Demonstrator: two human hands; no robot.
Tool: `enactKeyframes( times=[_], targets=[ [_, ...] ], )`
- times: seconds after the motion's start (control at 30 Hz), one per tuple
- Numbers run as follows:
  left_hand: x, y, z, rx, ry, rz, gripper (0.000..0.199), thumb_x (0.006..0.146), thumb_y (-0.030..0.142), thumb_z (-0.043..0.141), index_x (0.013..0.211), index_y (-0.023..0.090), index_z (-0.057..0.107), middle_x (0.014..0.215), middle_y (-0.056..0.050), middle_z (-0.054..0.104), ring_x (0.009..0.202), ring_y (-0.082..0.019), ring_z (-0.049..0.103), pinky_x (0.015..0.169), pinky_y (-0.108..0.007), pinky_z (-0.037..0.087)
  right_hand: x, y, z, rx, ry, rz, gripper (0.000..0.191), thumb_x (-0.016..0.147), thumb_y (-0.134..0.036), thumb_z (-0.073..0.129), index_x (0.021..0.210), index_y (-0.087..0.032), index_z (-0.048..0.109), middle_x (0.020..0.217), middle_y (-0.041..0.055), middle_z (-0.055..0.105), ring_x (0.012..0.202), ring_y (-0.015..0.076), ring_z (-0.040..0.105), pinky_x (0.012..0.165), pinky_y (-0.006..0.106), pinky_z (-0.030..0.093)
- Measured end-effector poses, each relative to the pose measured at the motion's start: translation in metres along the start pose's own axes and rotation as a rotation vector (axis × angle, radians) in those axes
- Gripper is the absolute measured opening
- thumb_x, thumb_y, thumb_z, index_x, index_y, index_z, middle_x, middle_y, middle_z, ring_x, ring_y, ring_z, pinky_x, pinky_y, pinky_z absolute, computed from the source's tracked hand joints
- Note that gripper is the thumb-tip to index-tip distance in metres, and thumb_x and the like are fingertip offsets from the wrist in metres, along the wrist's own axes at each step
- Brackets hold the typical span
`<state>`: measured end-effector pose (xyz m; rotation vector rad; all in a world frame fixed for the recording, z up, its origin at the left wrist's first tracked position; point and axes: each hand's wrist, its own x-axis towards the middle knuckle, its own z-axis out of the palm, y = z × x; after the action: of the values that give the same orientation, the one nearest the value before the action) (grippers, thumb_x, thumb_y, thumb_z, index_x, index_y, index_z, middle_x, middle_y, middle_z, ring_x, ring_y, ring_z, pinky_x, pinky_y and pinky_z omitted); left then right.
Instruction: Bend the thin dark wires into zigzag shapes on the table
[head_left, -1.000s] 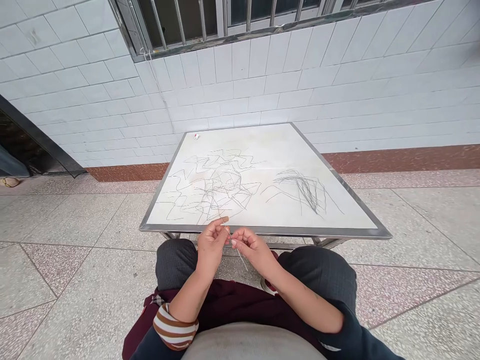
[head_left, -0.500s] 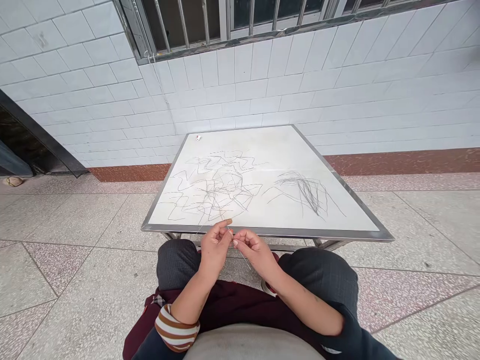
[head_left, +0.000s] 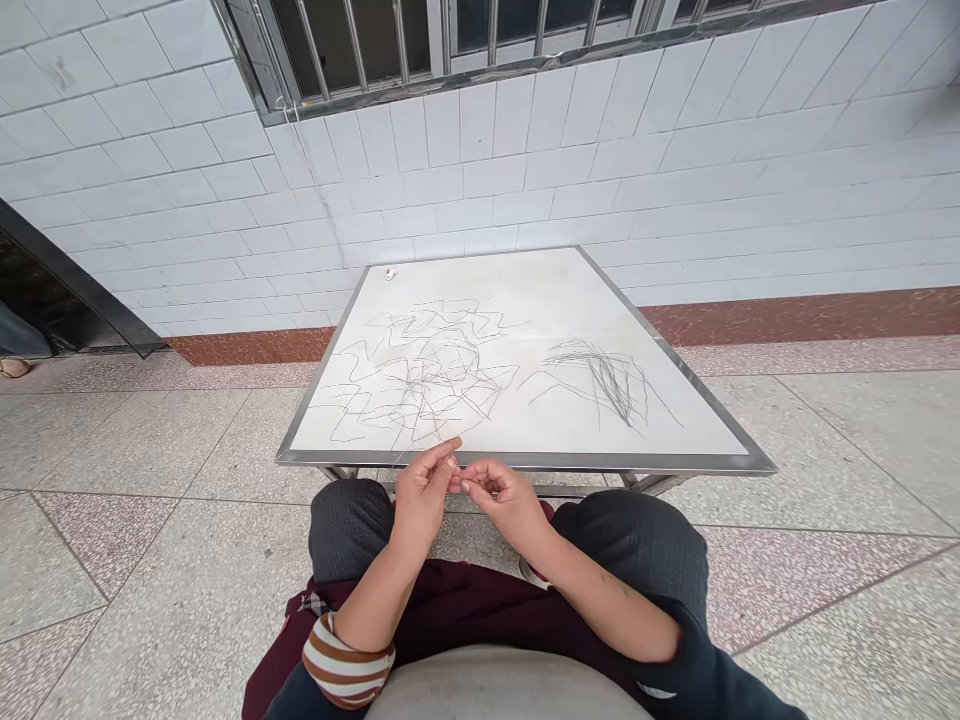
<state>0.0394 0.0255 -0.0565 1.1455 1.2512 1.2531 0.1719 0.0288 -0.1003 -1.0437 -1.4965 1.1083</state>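
My left hand (head_left: pixel 421 495) and my right hand (head_left: pixel 508 500) meet at their fingertips just off the near edge of a white table (head_left: pixel 540 290). Both are pinched on a thin wire, which is hard to make out between the fingers. Tangled thin wires (head_left: pixel 427 385) are spread over the left half of the tabletop, close beyond my left hand. A denser bunch of dark wires (head_left: pixel 611 385) lies on the right half. At the far left corner sits a small white and red object (head_left: pixel 390 274).
A white tiled wall (head_left: pixel 487 190) with a barred window (head_left: pixel 450 50) stands behind the table. My knees (head_left: pixel 351 530) are under its grey metal near edge. At the far left, part of a person's foot (head_left: pixel 15 368) shows near a dark doorway.
The view has shifted slightly. The wire end that hung below my right fingers no longer shows clearly. My hands remain together at the fingertips.
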Motion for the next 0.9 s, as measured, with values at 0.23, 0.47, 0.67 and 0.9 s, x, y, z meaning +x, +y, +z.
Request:
enactKeyframes(
  times=[0.23,0.47,0.67,0.9],
  targets=[
    [0.004,0.002,-0.007,0.052,-0.087,-0.036,0.035,0.076,0.028,0.061,0.108,0.016,0.069,0.066,0.001,0.06,0.058,-0.01,0.053,0.059,-0.024,0.048,0.002,-0.004,-0.013,-0.418,-0.054,-0.419,0.01,0.086,-0.015,0.051,0.084,-0.019,0.06,0.073,0.0026,0.06,0.069,0.0152,0.051,0.063,0.028,0.04],
    [0.004,-0.005,-0.009,0.231,-0.136,-0.076,0.034,0.075,0.026,0.058,0.106,0.016,0.07,0.07,-0.002,0.063,0.056,-0.013,0.056,0.058,-0.028,0.052,0.008,-0.012,-0.033,-0.769,-0.288,-0.757,0.018,0.093,-0.013,0.041,0.091,-0.019,0.058,0.078,0.0031,0.058,0.07,0.0149,0.045,0.064,0.029,0.037],
    [0.004,-0.022,-0.008,0.303,-0.159,-0.017,0.035,0.078,0.028,0.055,0.108,0.017,0.069,0.07,-0.003,0.063,0.056,-0.014,0.057,0.058,-0.03,0.053,0.007,-0.018,-0.04,-0.919,-0.383,-0.785,0.02,0.095,-0.014,0.038,0.092,-0.018,0.058,0.079,0.0026,0.056,0.076,0.0157,0.045,0.066,0.031,0.034],
    [0.005,-0.029,-0.009,0.317,-0.143,0.009,0.036,0.081,0.031,0.054,0.112,0.019,0.067,0.063,-0.001,0.06,0.054,-0.014,0.057,0.056,-0.029,0.053,0.009,-0.015,-0.042,-0.87,-0.389,-0.749,0.024,0.096,-0.017,0.036,0.089,-0.019,0.059,0.079,0.0031,0.056,0.076,0.0159,0.045,0.067,0.031,0.033]
  ],
)
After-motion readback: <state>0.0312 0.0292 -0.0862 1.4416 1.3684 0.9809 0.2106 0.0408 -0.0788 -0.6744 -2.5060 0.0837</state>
